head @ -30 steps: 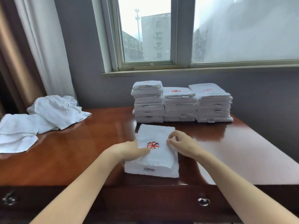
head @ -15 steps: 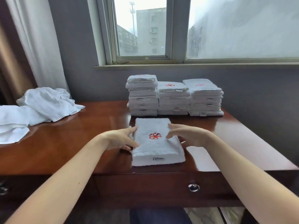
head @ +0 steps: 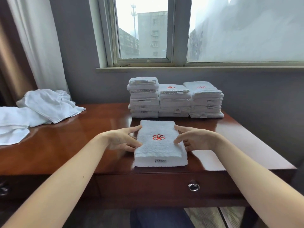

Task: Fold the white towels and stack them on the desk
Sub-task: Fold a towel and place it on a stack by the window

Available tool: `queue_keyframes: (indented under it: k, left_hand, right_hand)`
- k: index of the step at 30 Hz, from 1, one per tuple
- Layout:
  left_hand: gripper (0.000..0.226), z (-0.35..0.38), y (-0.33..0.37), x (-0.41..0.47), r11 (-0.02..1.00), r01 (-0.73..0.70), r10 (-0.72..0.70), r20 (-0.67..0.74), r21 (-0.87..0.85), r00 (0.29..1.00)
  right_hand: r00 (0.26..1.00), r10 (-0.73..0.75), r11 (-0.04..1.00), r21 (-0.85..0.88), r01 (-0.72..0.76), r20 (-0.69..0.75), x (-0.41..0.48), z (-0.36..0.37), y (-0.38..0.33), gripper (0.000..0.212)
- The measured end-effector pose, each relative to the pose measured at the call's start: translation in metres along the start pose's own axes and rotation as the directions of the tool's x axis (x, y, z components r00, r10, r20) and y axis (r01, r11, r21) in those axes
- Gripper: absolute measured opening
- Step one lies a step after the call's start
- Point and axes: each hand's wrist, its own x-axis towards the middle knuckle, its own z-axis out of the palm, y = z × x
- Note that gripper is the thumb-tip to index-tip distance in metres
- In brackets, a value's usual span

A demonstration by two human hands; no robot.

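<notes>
A folded white towel (head: pixel 160 145) with a red emblem lies flat near the desk's front edge. My left hand (head: pixel 120 139) presses against its left side and my right hand (head: pixel 194 139) against its right side, fingers spread along the edges. Three stacks of folded white towels (head: pixel 174 102) stand side by side at the back of the desk, under the window. A heap of unfolded white towels (head: pixel 37 109) lies at the desk's far left.
The wooden desk (head: pixel 82 137) has a front drawer with a metal ring pull (head: pixel 193 186). A grey wall and window sill (head: pixel 197 69) rise behind the stacks. A white curtain (head: pixel 39 43) hangs at the left.
The towel's last fold has been laid down square. Both hands have slid from on top of the towel to its left and right sides.
</notes>
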Motion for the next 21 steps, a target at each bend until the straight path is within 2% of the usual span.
queue_keyframes:
  k: [6, 9, 12, 14, 18, 21]
  left_hand:
    - [0.091, 0.002, -0.006, -0.002, 0.998, -0.067, 0.067, 0.001, 0.005, 0.998]
    - [0.096, 0.0, -0.008, -0.003, 0.99, -0.125, 0.127, 0.032, -0.07, 0.991]
    - [0.102, 0.0, -0.006, -0.004, 0.976, -0.207, 0.209, 0.011, -0.072, 0.978]
    - [0.103, 0.004, -0.001, -0.004, 0.958, -0.286, 0.285, -0.038, -0.025, 0.958]
    - [0.1, 0.012, 0.019, -0.003, 0.888, -0.407, 0.443, -0.158, 0.216, 0.883]
    - [0.101, 0.02, 0.038, 0.002, 0.835, -0.467, 0.53, -0.199, 0.29, 0.824]
  right_hand:
    - [0.999, -0.042, 0.999, -0.029, 0.041, -0.016, -0.007, 0.001, 0.003, 0.101]
    - [0.996, -0.087, 0.995, -0.043, 0.085, -0.027, -0.011, 0.002, 0.004, 0.103]
    - [0.986, -0.16, 0.985, -0.074, 0.156, -0.053, -0.016, 0.002, 0.004, 0.104]
    - [0.97, -0.229, 0.971, -0.092, 0.222, -0.077, -0.019, 0.001, 0.003, 0.106]
    - [0.918, -0.373, 0.925, -0.125, 0.358, -0.136, -0.021, 0.002, -0.002, 0.109]
    - [0.863, -0.465, 0.884, -0.142, 0.445, -0.195, -0.018, -0.004, -0.011, 0.113]
